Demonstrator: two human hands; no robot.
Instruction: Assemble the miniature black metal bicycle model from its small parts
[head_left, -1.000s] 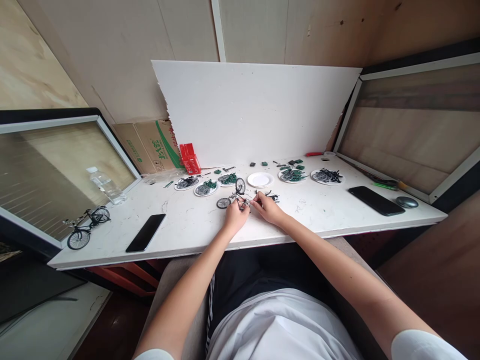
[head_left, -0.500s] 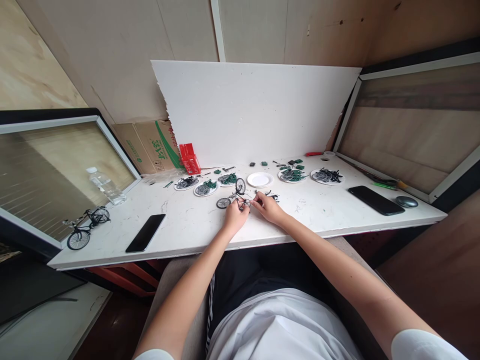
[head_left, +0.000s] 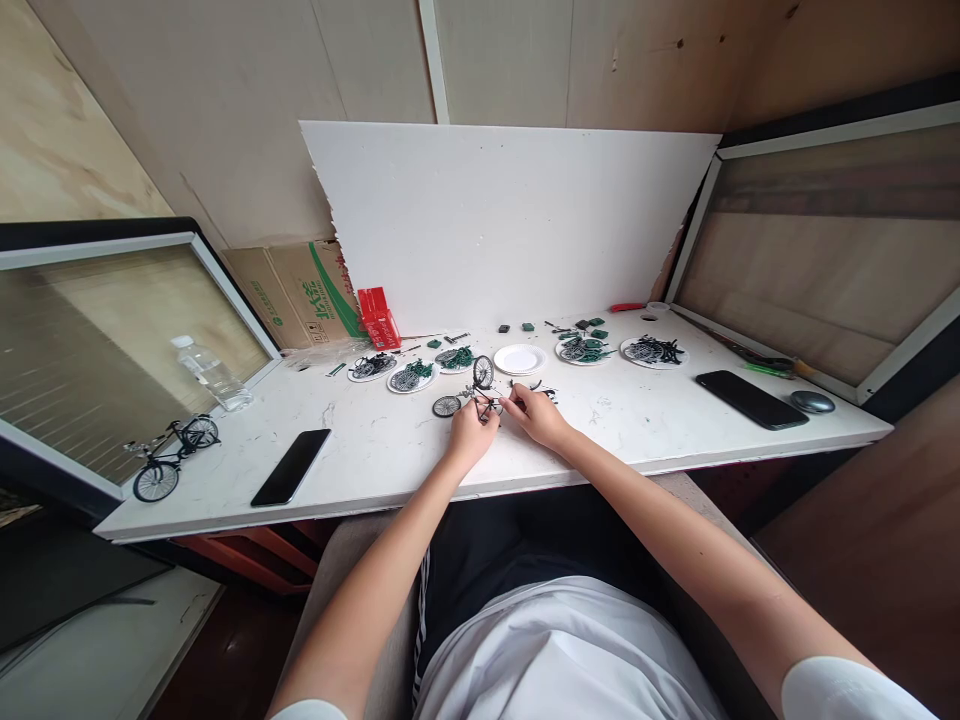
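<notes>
My left hand [head_left: 472, 432] is closed on a small black model bicycle [head_left: 484, 374] in the middle of the table, near its front edge. One of the model's wheels stands up above my fingers, and another wheel [head_left: 447, 406] shows to the left of them. My right hand [head_left: 535, 414] is pinched at the right end of the model, close to my left fingertips. Whatever those fingers grip is too small to make out. A few dark loose parts [head_left: 550, 394] lie just beyond my right hand.
Several paper plates with black and green parts line the back, around a bare white plate [head_left: 520, 359]. A finished model bicycle [head_left: 171, 455], a bottle [head_left: 212, 372] and a phone [head_left: 291, 467] are at left. Another phone [head_left: 751, 400] and a mouse [head_left: 812, 402] are at right.
The model's raised wheel has shifted very slightly to the right. Both hands keep nearly the same place and grip.
</notes>
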